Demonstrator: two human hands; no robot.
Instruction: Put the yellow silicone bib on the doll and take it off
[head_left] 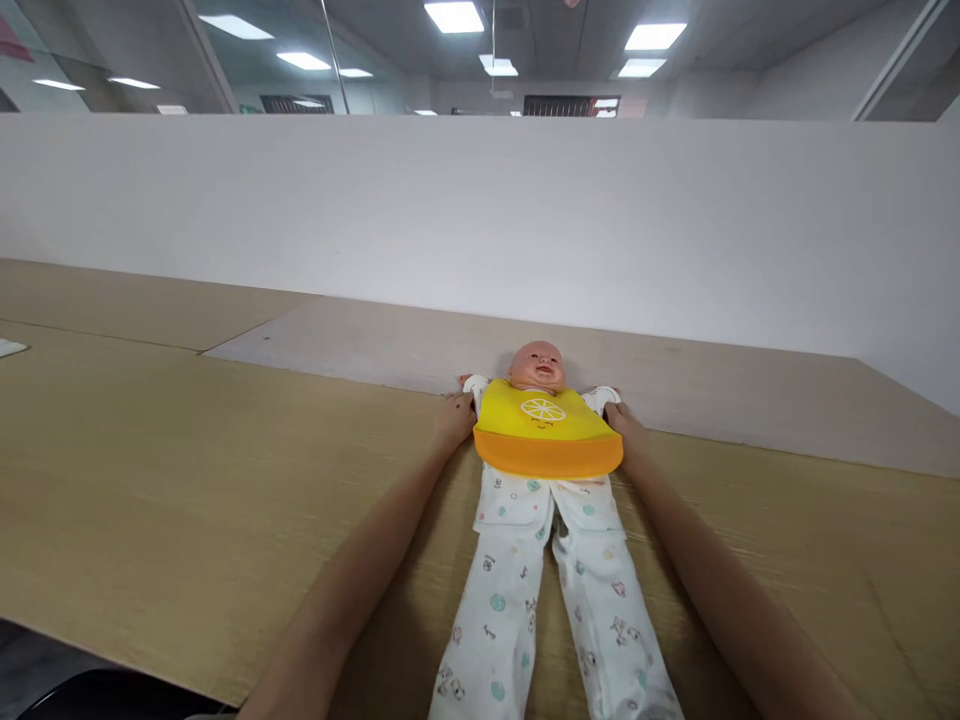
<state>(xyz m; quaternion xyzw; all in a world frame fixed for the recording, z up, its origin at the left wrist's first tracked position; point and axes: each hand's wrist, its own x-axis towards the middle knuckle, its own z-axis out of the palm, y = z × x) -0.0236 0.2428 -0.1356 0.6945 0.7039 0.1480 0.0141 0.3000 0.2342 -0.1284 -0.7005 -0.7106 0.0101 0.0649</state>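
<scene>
A baby doll (537, 362) lies on its back on the table, head away from me, in a white printed outfit (501, 580). Over its chest lies a yellow bib (510, 408) with a citrus-slice face and an orange pocket (547, 454) along its lower edge. My left hand (454, 418) is closed at the bib's left side, just below the doll's sleeve. On the opposite side, my right hand (628, 436) is closed at the bib's right edge, against the other sleeve. The bib and sleeves partly hide the fingertips of both hands.
The wooden table (225, 480) meets a greyish strip (390, 340) and a white partition (450, 210) behind the doll. A pale flat item (10, 347) lies at the far left edge. Part of a black chair (112, 695) shows at the lower left.
</scene>
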